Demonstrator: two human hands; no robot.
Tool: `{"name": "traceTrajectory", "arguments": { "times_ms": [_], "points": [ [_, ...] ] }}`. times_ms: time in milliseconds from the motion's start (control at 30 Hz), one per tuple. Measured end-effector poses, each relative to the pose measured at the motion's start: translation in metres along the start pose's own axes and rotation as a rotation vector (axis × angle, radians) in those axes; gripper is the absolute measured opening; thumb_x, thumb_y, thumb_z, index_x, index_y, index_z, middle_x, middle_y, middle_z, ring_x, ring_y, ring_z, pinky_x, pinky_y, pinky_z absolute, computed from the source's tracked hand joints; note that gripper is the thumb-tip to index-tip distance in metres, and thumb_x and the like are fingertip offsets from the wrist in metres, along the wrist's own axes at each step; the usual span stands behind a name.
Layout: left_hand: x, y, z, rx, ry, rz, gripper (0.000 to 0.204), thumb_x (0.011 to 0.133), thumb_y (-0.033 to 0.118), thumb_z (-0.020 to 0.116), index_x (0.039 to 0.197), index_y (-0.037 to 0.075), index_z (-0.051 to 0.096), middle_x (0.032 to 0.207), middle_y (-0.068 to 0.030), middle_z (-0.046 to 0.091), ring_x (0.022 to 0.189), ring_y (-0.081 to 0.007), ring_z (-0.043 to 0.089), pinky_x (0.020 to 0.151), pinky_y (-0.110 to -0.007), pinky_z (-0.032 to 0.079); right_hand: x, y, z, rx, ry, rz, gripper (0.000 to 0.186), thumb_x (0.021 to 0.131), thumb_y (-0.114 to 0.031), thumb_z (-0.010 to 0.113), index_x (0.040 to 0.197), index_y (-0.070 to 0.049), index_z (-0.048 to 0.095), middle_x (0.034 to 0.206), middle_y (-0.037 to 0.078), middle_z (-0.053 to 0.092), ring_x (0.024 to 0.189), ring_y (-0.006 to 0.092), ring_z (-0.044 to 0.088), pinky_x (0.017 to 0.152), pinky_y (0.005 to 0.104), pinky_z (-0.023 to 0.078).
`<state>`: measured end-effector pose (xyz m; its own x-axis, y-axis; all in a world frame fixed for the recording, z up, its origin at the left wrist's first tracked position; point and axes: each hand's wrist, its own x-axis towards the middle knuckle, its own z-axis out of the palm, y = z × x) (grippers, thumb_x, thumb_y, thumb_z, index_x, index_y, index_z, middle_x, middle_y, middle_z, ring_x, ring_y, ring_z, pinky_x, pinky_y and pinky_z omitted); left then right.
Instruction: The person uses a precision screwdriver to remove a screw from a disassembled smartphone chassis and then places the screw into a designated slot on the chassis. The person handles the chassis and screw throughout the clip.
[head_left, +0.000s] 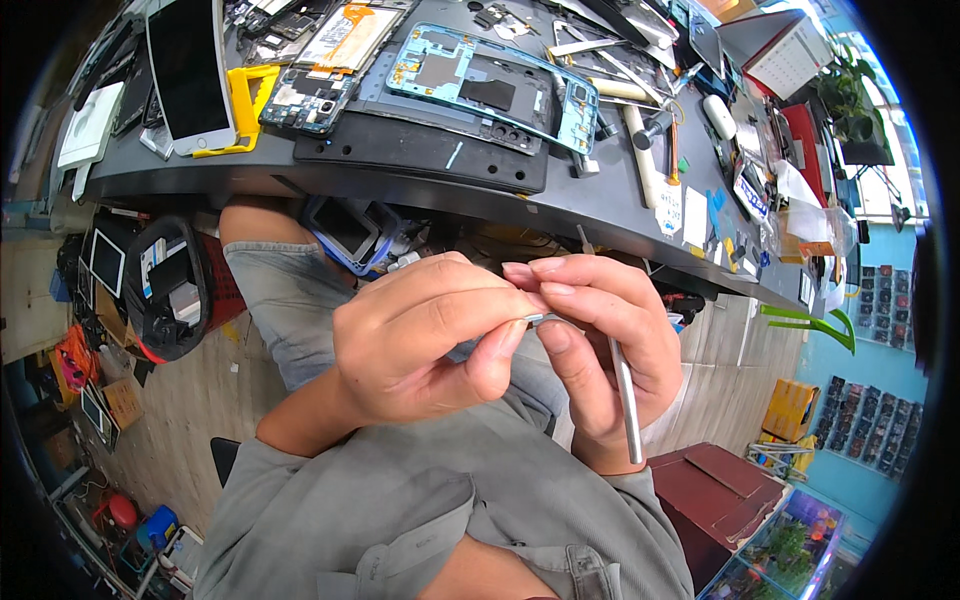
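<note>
Above my lap my two hands meet at the fingertips. Thumb and fingers of my left hand [430, 335] pinch a tiny, thin, greyish part [537, 319]; its kind is too small to tell. My right hand [615, 335] touches or steadies the part's other end with its fingertips. Also in the right hand is a slim silver metal rod-like tool [627, 405], its thick end pointing down toward me and its thin tip showing above the fingers. Beyond my hands, at the bench edge, lies a light-blue phone mid-frame [440, 58] on other phone parts.
The dark workbench [390, 185] crosses the view ahead, crowded with a white tablet [190, 75], an opened phone [310, 98], a white-handled hammer [640, 140] and loose tools. Below left stands a black-lined bin [170, 285]; a dark red box [715, 495] sits right of me.
</note>
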<state>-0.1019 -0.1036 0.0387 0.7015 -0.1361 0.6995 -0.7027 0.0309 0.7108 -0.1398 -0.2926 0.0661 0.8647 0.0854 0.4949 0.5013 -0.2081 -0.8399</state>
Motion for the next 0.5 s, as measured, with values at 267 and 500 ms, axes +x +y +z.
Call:
{"name": "traceTrajectory", "arguments": {
  "times_ms": [267, 500],
  "points": [
    [-0.0021, -0.0022, 0.002, 0.001, 0.008, 0.028, 0.021, 0.081, -0.011, 0.077, 0.101, -0.004, 0.079, 0.085, -0.0132, 0.076, 0.068, -0.0252, 0.072, 0.062, -0.033, 0.059, -0.0046, 0.001, 0.0, -0.037, 0.011, -0.024, 0.032, 0.085, 0.013, 0.081, 0.116, 0.005, 0.079, 0.12, 0.023, 0.079, 0.104, 0.0304, 0.08, 0.09, 0.0374, 0.065],
    [-0.0033, -0.0019, 0.0, -0.025, 0.0, 0.006, 0.016, 0.082, -0.01, 0.075, 0.097, -0.004, 0.077, 0.081, -0.0122, 0.073, 0.065, -0.0241, 0.069, 0.061, -0.032, 0.057, -0.0048, 0.001, 0.0006, -0.022, -0.014, -0.03, 0.029, 0.086, 0.011, 0.078, 0.115, 0.006, 0.079, 0.118, 0.024, 0.079, 0.103, 0.0307, 0.079, 0.09, 0.0369, 0.065]
  ]
}}
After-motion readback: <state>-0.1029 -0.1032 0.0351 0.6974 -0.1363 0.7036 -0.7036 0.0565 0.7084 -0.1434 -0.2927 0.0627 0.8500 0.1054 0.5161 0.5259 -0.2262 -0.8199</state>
